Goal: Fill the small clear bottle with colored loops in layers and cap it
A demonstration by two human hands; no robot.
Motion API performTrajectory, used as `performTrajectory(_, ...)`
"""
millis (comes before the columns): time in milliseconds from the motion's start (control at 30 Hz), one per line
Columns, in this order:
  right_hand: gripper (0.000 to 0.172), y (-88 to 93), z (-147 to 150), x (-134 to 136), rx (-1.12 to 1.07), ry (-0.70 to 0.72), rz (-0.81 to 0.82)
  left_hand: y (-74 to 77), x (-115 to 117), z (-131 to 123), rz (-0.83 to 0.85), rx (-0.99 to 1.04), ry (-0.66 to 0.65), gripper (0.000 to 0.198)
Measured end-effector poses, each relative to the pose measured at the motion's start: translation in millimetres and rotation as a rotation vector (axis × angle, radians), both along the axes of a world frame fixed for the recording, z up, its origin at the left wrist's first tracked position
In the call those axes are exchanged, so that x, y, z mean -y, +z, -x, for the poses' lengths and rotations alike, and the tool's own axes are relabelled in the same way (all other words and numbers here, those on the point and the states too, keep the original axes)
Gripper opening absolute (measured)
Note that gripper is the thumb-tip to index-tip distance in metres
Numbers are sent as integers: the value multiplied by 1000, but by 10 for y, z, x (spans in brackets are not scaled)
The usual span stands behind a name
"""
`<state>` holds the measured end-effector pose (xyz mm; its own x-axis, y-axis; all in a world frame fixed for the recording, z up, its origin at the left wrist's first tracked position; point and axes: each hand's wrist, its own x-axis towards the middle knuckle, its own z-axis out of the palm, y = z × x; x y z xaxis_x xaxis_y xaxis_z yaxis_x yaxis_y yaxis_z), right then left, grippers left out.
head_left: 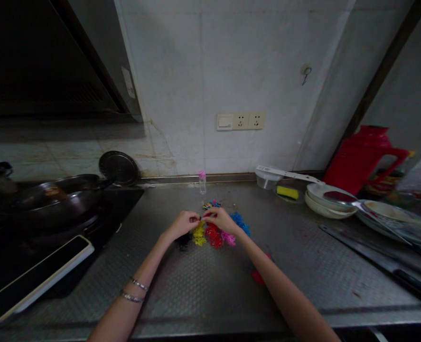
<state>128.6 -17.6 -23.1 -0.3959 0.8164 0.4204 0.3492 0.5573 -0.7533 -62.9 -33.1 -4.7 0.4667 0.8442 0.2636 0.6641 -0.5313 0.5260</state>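
Note:
My left hand (185, 222) and my right hand (220, 220) meet over the middle of the counter, each with its fingers pinched together. Something small and dark seems to be between the fingertips, too small to make out. Just below and around them lie piles of what look like tiny rubber bands: a black pile (184, 241), a yellow pile (199, 234), a red pile (214, 236), a pink pile (228, 238) and a blue pile (241, 223). Behind the hands is a mixed-colour pile (210, 204), partly hidden. A clear little bottle with a pink cap (202, 183) stands farther back.
On the left, a pan (64, 199) sits on the stove, with a long white-edged device (41, 275) nearer me. At right are a yellow sponge (287, 192), bowls (329, 209), a knife (377, 261) and a red thermos (360, 159). A red item (258, 277) lies by my right forearm.

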Motion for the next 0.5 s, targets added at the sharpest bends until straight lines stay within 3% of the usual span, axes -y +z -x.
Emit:
performTrajectory(267, 20, -114, -448, -223, 209, -352, -69, 110, -232, 541, 79, 37, 159, 28)
performTrajectory(500, 23, -205, -505, -224, 436, -391, -83, 20, -265, 706, 318, -31, 91, 27)
